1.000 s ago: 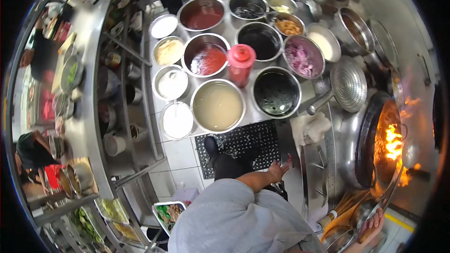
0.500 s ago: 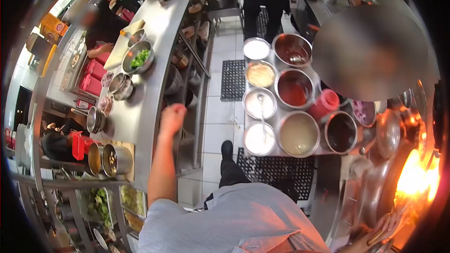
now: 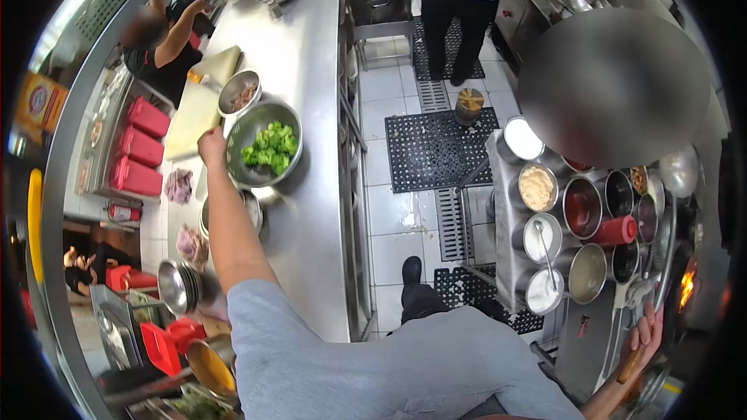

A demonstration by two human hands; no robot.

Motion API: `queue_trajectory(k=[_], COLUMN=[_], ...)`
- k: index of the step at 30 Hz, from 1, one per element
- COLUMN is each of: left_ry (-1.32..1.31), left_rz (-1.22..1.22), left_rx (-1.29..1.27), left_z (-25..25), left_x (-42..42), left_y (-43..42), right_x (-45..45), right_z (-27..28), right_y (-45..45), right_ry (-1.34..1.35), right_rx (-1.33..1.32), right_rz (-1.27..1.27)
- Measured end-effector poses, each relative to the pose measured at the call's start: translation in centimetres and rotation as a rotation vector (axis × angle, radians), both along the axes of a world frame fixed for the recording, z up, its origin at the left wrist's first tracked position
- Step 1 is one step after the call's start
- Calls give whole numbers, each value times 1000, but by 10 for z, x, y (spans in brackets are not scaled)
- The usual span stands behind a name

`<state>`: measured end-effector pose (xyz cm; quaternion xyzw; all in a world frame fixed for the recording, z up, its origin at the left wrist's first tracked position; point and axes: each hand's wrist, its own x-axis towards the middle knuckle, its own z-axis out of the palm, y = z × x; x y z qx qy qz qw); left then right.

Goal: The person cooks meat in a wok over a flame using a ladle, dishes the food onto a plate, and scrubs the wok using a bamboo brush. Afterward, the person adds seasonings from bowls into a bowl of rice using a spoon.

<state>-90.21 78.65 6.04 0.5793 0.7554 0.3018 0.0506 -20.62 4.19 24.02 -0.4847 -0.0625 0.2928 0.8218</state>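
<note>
My left hand [image 3: 212, 146] reaches out over the steel counter, its fingers closed at the left rim of a perforated metal colander [image 3: 241, 134]. Bright green broccoli florets [image 3: 271, 148] lie in the colander. Just behind it stands a small metal bowl [image 3: 239, 92] with brown pieces in it. Low at the right edge, my right hand [image 3: 644, 336] is curled around a wooden handle [image 3: 630, 367]; what the handle belongs to cannot be made out. Flames [image 3: 688, 281] show beyond that hand, at the stove.
Several pots of sauce and powder, including a red sauce pot [image 3: 582, 208], crowd the right-hand table with a red squeeze bottle [image 3: 615, 231]. Stacked bowls [image 3: 179, 288] stand on the left counter [image 3: 311, 210]. One person [image 3: 459, 0] stands ahead; another [image 3: 167, 47] works across the counter.
My left hand has moved from beside the counter's edge to the colander's rim. The view has shifted toward the left counter. The large flame at the right has shrunk.
</note>
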Motion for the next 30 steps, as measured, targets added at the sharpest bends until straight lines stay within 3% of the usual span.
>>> queue_trajectory(k=[4, 5, 9, 13, 18, 24, 30], left_ry=[242, 163, 174, 148, 41, -250, -777], left_rz=[189, 56, -188, -189, -157, -162, -286], left_rx=[-194, -207, -313, -382, -403, -360, -295], left_z=[-43, -54, -85, -79, -57, -27, 31], left_x=[-38, -56, -52, -20, -12, -11, -18], left_y=[76, 87, 172, 224, 228, 230, 230], right_x=[-57, -65, -118, -143, -147, -142, -133], right_z=[15, 17, 59, 76, 58, 28, 19], right_y=[35, 36, 80, 109, 104, 99, 94], right_ry=[-101, -96, -41, -20, -53, -46, -33], right_rx=[-420, -535, -829, -958, -1060, -1086, -1073], right_rz=[-174, -258, -155, -36, 131, 182, 225])
